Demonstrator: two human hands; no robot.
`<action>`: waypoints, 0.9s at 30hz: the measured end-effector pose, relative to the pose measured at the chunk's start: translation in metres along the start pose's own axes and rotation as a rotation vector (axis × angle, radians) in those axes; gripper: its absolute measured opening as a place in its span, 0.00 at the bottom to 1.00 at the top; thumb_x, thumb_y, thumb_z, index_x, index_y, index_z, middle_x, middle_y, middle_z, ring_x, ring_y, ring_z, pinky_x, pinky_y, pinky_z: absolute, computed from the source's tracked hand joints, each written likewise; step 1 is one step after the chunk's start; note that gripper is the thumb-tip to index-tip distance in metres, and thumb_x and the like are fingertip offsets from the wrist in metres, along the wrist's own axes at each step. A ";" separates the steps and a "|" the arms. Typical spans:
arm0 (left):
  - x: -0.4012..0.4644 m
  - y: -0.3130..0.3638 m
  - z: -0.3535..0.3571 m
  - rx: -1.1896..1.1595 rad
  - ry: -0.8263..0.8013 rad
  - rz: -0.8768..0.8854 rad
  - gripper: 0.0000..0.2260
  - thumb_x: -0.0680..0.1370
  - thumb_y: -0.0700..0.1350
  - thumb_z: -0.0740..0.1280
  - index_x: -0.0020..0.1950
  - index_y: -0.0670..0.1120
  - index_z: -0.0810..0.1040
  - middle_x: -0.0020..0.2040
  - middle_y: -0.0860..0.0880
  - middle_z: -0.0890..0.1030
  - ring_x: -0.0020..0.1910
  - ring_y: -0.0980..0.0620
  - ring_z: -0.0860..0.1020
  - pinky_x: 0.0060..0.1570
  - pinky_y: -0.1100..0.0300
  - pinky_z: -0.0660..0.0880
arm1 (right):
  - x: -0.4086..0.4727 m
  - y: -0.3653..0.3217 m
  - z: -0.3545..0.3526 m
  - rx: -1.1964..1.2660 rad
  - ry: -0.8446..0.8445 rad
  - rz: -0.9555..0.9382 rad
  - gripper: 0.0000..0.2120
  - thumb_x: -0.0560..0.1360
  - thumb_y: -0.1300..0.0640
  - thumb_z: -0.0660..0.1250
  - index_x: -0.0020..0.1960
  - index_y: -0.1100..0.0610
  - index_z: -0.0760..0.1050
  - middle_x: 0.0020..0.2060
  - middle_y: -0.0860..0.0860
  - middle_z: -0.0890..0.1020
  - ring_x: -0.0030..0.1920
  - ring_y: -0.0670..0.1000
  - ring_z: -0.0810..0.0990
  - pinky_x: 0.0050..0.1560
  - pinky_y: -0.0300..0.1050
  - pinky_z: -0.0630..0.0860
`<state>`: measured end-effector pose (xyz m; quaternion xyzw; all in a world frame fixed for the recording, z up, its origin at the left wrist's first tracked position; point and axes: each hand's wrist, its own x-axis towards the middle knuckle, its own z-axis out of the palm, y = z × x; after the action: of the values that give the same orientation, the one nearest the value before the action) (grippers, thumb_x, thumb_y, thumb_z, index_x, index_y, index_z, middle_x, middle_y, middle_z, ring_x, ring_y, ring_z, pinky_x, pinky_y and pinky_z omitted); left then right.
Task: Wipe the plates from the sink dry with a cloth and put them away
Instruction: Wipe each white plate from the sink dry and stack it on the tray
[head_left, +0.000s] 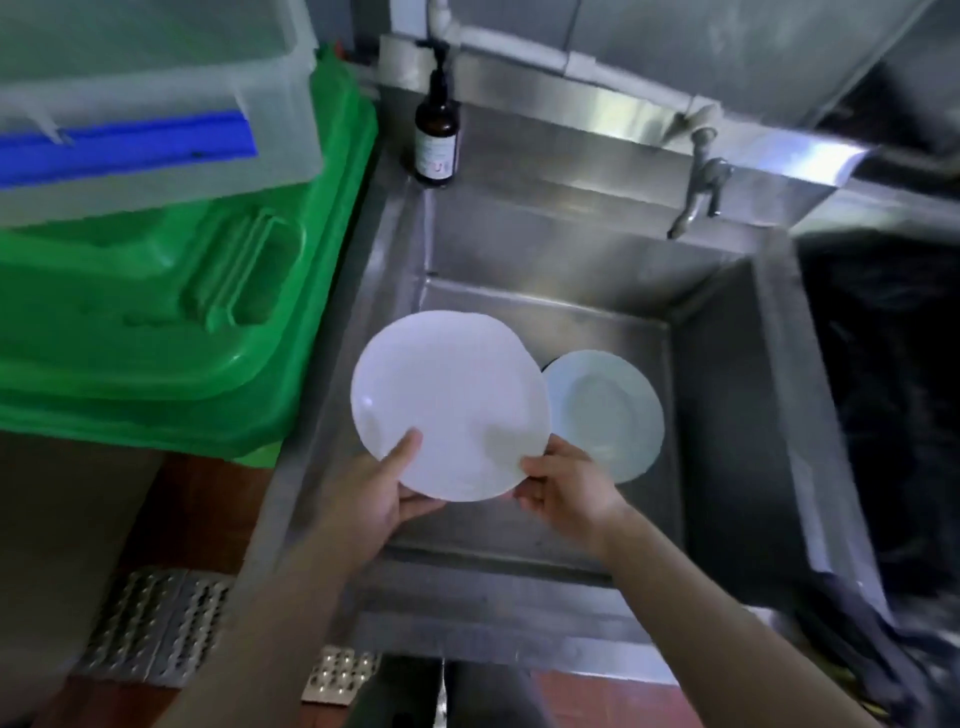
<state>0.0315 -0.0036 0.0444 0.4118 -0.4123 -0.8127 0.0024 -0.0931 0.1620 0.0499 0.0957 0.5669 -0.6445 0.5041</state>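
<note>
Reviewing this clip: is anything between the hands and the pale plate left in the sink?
Yes. The white plate held by the left hand and right hand overlaps the pale plate in the sink, covering its left edge.

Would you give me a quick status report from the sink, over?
Left hand and right hand grip white plate at its near rim, above sink. Second plate lies in basin. No cloth seen. Nothing in the way.

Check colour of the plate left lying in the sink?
Pale blue-green plate, lying in the sink; the head view, the only one, shows it.
</note>
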 end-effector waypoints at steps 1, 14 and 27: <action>-0.002 0.002 0.003 0.001 -0.023 0.008 0.14 0.76 0.47 0.66 0.61 0.50 0.74 0.54 0.48 0.84 0.52 0.46 0.82 0.43 0.51 0.82 | -0.010 0.004 0.001 0.011 0.008 -0.013 0.12 0.75 0.71 0.57 0.52 0.61 0.75 0.32 0.57 0.82 0.27 0.51 0.80 0.26 0.38 0.72; -0.033 0.002 0.067 0.902 -0.165 0.393 0.18 0.78 0.40 0.61 0.68 0.49 0.71 0.58 0.52 0.79 0.55 0.47 0.77 0.47 0.49 0.81 | -0.106 0.050 -0.075 0.021 0.649 -0.133 0.10 0.76 0.64 0.65 0.57 0.59 0.76 0.44 0.61 0.83 0.40 0.52 0.77 0.37 0.43 0.73; -0.062 -0.027 0.146 1.408 -0.179 0.754 0.20 0.80 0.41 0.59 0.73 0.49 0.65 0.41 0.47 0.77 0.38 0.45 0.72 0.38 0.57 0.67 | -0.184 0.086 -0.200 -0.704 1.137 -0.293 0.17 0.73 0.60 0.66 0.61 0.53 0.77 0.53 0.50 0.81 0.54 0.52 0.78 0.53 0.43 0.71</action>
<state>-0.0167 0.1323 0.1144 0.0831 -0.9379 -0.3365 -0.0166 -0.0305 0.4400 0.0557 0.1718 0.9265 -0.3328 0.0369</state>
